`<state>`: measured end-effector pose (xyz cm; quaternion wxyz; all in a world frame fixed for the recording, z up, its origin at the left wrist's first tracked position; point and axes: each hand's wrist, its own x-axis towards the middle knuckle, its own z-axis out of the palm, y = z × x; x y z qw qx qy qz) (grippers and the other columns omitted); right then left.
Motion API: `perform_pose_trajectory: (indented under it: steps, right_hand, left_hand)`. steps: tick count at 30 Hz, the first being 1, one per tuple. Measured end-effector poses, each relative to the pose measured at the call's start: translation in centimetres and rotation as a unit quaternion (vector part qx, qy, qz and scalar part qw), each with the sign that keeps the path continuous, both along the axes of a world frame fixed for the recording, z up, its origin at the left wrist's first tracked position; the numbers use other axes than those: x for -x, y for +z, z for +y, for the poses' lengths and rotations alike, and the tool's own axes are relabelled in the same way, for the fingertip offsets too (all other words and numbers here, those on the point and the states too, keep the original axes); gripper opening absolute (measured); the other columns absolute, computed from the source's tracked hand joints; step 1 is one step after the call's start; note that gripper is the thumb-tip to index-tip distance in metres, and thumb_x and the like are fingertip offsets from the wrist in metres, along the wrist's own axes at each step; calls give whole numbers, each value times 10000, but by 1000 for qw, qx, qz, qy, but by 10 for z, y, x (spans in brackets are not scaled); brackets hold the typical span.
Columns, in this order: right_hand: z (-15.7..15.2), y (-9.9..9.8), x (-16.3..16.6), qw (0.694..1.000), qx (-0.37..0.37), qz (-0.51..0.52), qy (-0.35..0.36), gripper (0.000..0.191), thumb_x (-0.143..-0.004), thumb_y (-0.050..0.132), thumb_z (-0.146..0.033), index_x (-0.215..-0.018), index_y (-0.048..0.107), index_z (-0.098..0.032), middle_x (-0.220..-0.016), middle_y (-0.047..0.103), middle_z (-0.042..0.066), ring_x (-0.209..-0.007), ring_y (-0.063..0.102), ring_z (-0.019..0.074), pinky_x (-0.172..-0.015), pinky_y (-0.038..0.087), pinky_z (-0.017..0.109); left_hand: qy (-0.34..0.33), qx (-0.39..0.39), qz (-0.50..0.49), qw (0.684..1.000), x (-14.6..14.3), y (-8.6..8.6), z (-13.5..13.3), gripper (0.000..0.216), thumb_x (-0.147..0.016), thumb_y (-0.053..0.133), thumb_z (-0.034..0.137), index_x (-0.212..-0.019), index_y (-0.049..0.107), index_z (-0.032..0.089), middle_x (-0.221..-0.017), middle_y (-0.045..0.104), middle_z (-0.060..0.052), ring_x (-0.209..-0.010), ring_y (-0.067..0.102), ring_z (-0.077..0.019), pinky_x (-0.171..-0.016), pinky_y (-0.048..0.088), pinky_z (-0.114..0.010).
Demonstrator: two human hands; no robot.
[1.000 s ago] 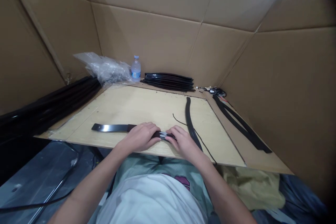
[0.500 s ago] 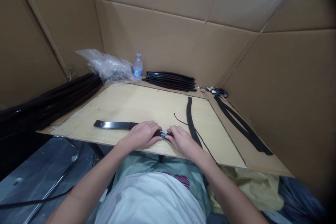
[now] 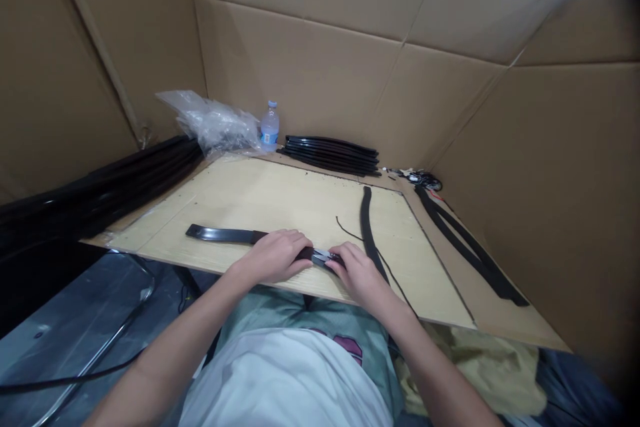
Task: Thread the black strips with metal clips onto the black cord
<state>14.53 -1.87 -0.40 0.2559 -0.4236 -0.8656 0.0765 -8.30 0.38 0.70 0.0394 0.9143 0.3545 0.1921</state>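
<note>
My left hand (image 3: 281, 255) grips the black strip (image 3: 225, 235) on the table (image 3: 250, 193), my right hand (image 3: 358, 272) a silver tool (image 3: 321, 254) at it; work looks midway, dark wrap (image 3: 259, 237) partly on, glossy end bare

The pale table (image 3: 260, 197) bears dark strips (image 3: 227, 235), a bottle (image 3: 270, 130)

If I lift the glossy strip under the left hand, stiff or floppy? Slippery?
Probably springy rather than limp: the glossy strip lies in a smooth, shallow bend. Likely slick at its exposed left end, given the bright sheen. Perhaps light too, being narrow and thin-looking.
</note>
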Motion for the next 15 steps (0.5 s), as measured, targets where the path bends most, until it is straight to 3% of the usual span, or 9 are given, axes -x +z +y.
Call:
perform_pose_trajectory:
  steps: [8, 15]
  right_hand:
    - [4, -2, 3, 1000, -7, -13, -3, 112, -925, 471, -258, -986, 527, -183, -943, 579, 86, -893, 562, 217, -800, 488, 372]
    - [10, -2, 7, 999, 6, -28, 23, 112, -927, 472, -275, -981, 510, -184, -949, 579, 74, -904, 550, 210, -802, 479, 367]
  left_hand:
    - [7, 5, 3, 1000, 0, 0, 0, 318, -891, 465, 419, -1070, 565, 176, -964, 631, -89, -929, 586, -221, -817, 437, -332]
    - [18, 3, 1, 1000, 1, -2, -2, 432, -888, 468, 429, -1238, 485, 177, -1113, 622, -108, -1034, 572, -233, -880, 433, -344]
